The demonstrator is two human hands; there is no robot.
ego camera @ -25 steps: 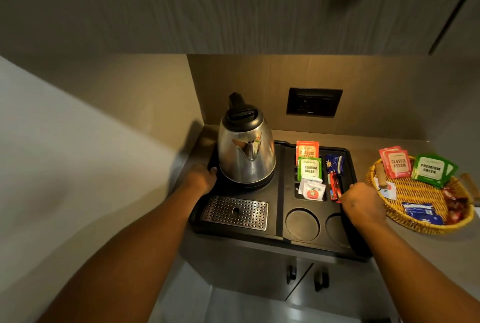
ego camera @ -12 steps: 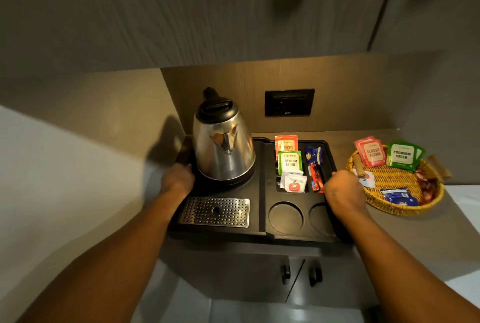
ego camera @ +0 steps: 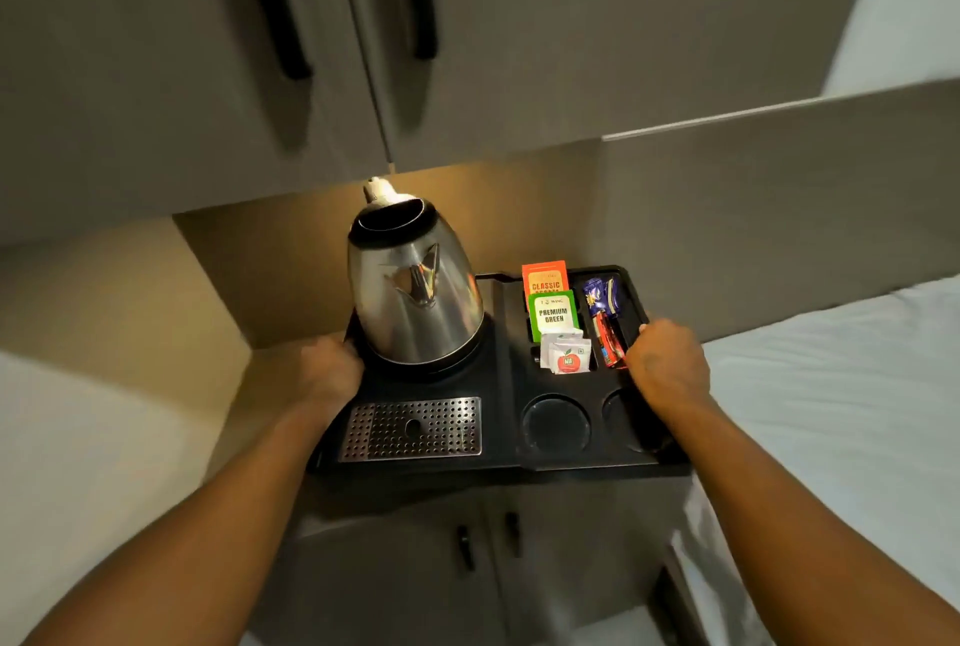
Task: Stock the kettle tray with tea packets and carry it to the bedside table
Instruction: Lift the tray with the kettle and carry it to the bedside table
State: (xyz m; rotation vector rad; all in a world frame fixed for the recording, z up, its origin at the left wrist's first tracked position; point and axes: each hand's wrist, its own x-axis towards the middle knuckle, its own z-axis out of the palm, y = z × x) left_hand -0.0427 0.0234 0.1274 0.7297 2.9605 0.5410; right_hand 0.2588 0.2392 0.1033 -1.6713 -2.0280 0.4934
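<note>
A black kettle tray [ego camera: 501, 385] is held up in front of me, away from the counter. My left hand [ego camera: 330, 375] grips its left rim and my right hand [ego camera: 667, 364] grips its right rim. On the tray stands a steel kettle [ego camera: 415, 297] with a black lid. The tray's back right compartments hold an orange tea packet [ego camera: 544, 277], a green tea packet [ego camera: 553, 315], white sachets [ego camera: 565, 359] and blue and red sachets [ego camera: 605, 318]. A perforated metal drip grate [ego camera: 413, 429] and two round cup recesses [ego camera: 556, 424] lie at the front.
Tall grey cabinet doors with black handles [ego camera: 291, 21] rise ahead. Below the tray is a low cabinet with two small knobs [ego camera: 488, 541]. A bed with white sheets [ego camera: 841, 411] lies to the right, behind a grey panel [ego camera: 779, 177].
The tray has been lifted off the counter and turned away; the wicker basket and wall socket have left the view. The bed and the cabinet doors now show. Both hands keep their grip.
</note>
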